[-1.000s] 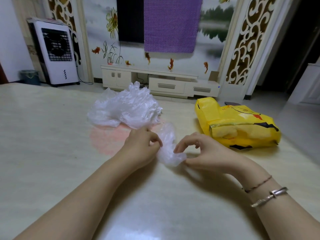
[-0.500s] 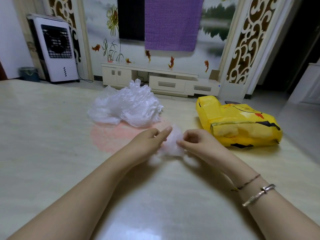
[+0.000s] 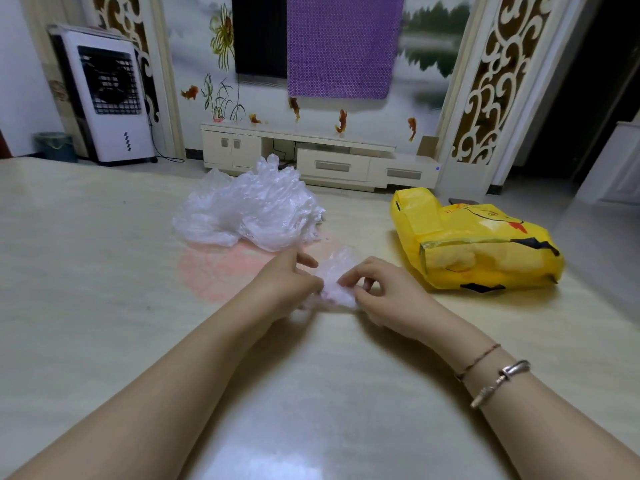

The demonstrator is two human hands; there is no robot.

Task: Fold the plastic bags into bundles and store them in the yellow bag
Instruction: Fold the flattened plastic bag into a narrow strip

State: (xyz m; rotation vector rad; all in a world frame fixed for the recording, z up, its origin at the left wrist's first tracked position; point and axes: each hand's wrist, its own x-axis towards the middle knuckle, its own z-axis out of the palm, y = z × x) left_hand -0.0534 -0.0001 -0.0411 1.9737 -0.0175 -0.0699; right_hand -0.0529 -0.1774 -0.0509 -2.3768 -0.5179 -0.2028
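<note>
A small crumpled clear plastic bag (image 3: 336,282) lies bunched between my two hands at the middle of the table. My left hand (image 3: 289,278) pinches its left side, and my right hand (image 3: 384,292) pinches its right side with curled fingers. Behind them a loose pile of clear plastic bags (image 3: 249,211) rests on the table. The yellow bag (image 3: 474,247) lies on its side to the right, its mouth facing left, with pale bundles showing inside.
The pale marble table (image 3: 104,289) has a pink patch under the pile. Beyond its far edge stand a white TV cabinet (image 3: 311,157), a white air cooler (image 3: 107,95) and a small bin (image 3: 55,145).
The bag was a longer strip stretched between my hands. Both hands have drawn closer together and slightly away from me, and the bag is now bunched into a smaller wad.
</note>
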